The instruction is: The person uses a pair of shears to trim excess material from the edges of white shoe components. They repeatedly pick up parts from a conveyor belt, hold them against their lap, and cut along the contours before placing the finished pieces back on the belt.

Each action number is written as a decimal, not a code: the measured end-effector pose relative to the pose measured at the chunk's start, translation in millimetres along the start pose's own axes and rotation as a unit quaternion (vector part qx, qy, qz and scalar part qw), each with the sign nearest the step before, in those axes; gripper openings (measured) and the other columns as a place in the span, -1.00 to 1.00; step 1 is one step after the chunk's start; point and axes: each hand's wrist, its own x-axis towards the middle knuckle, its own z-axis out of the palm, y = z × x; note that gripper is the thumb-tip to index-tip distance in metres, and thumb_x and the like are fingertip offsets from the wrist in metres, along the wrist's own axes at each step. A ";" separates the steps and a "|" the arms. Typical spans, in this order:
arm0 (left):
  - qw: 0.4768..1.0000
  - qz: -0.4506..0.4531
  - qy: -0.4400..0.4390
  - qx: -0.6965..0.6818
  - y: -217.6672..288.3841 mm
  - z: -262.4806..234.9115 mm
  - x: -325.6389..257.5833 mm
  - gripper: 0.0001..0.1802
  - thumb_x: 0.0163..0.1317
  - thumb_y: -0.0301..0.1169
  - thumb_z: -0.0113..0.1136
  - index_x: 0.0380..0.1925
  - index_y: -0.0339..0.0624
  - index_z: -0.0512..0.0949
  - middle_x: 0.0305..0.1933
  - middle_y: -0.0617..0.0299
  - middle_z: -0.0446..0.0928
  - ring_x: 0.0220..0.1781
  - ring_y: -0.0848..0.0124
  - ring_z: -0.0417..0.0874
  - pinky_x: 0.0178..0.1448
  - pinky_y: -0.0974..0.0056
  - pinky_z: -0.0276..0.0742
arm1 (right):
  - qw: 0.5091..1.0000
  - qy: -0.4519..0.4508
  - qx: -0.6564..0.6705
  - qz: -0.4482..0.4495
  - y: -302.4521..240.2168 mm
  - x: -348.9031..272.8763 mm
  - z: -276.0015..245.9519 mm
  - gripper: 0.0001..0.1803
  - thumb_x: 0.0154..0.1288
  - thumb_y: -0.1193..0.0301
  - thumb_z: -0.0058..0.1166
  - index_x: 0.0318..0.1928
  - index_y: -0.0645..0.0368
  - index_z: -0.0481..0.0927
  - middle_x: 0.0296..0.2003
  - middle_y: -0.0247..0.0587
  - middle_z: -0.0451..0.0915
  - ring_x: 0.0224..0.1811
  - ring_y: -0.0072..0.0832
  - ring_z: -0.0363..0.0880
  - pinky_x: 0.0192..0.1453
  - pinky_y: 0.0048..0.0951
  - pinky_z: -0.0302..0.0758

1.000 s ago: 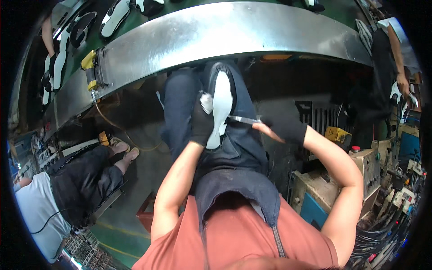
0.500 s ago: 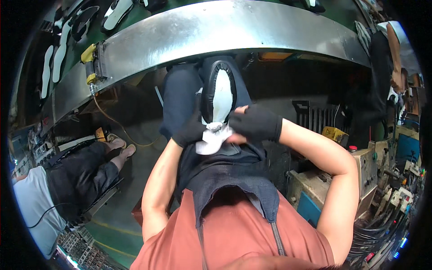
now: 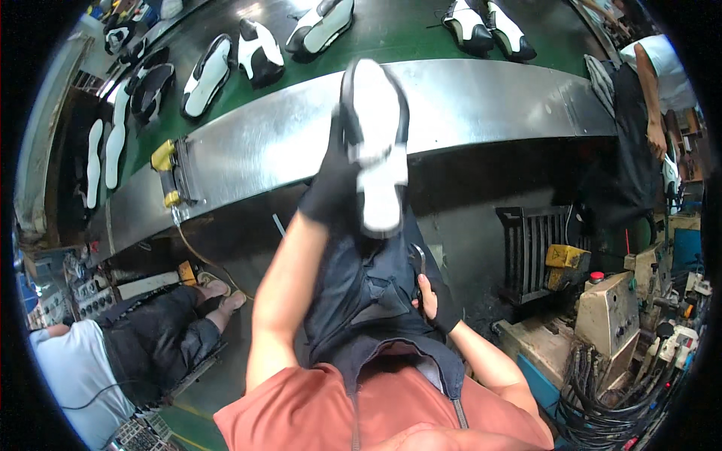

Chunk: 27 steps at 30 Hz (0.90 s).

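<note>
My left hand [image 3: 336, 177], in a black fingerless glove, is closed around the left side of a black-and-white shoe [image 3: 380, 113]. The shoe is raised in front of the metal edge, its pale underside facing up and its far end overlapping the bench. Motion blurs it slightly. Down by my right thigh, my right hand [image 3: 432, 302], gloved the same way, is closed on a slim curved metal tool [image 3: 421, 261]. The tool's lower part is hidden in the fingers, so its kind is unclear.
Beyond the metal bench edge [image 3: 263, 146], several black-and-white shoes [image 3: 207, 77] lie on a green belt. A yellow-and-black device [image 3: 170, 171] with a hose is mounted at left. One person [image 3: 135, 361] sits left; another [image 3: 650, 113] stands right. Machinery [image 3: 613, 308] is at my right.
My left hand has lifted the shoe away from my lap toward the bench. My right hand has left the shoe, moved down and back, and now holds the curved tool. The view has shifted forward.
</note>
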 end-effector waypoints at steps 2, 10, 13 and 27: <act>0.998 -0.010 -0.033 -0.045 34.1 -9.0 80.1 -0.25 0.09 -0.45 0.24 0.29 -0.24 0.17 0.07 0.06 0.45 0.03 0.36 0.48 0.07 0.31 0.46 | 0.999 -0.016 -0.033 0.033 -12.7 14.1 0.3 -0.41 0.39 -0.07 -0.23 -0.25 0.29 0.49 -0.59 -0.25 0.49 -0.68 -0.54 0.51 -0.55 -0.47 0.40; 0.763 0.220 -0.124 0.595 28.1 -65.8 181.2 -0.48 0.00 -0.20 0.35 -0.07 -0.25 0.52 0.02 -0.05 0.53 0.09 0.11 0.53 0.19 0.18 0.40 | 0.993 -0.048 -0.078 0.079 -58.8 81.7 -7.7 -0.28 0.36 -0.15 -0.26 -0.38 0.36 0.53 -0.69 -0.18 0.50 -0.62 -0.49 0.57 -0.51 -0.44 0.47; 0.737 0.197 0.154 0.628 24.1 -114.8 243.3 -0.24 -0.05 -0.14 0.36 0.13 -0.29 0.33 0.07 -0.16 0.46 0.11 0.01 0.49 0.19 0.12 0.39 | 0.989 -0.087 -0.102 0.062 -68.9 89.6 -11.1 -0.30 0.39 -0.12 -0.29 -0.42 0.36 0.52 -0.69 -0.18 0.50 -0.62 -0.50 0.57 -0.49 -0.44 0.48; 0.987 0.087 0.104 0.088 11.9 -148.7 -27.7 -0.47 0.12 -0.35 0.19 0.12 -0.26 0.39 0.04 0.11 0.47 0.04 0.36 0.52 0.04 0.27 0.51 | 0.994 -0.076 -0.072 0.011 -62.6 57.0 -15.3 -0.35 0.42 -0.08 -0.30 -0.34 0.32 0.53 -0.63 -0.25 0.51 -0.61 -0.57 0.53 -0.46 -0.52 0.48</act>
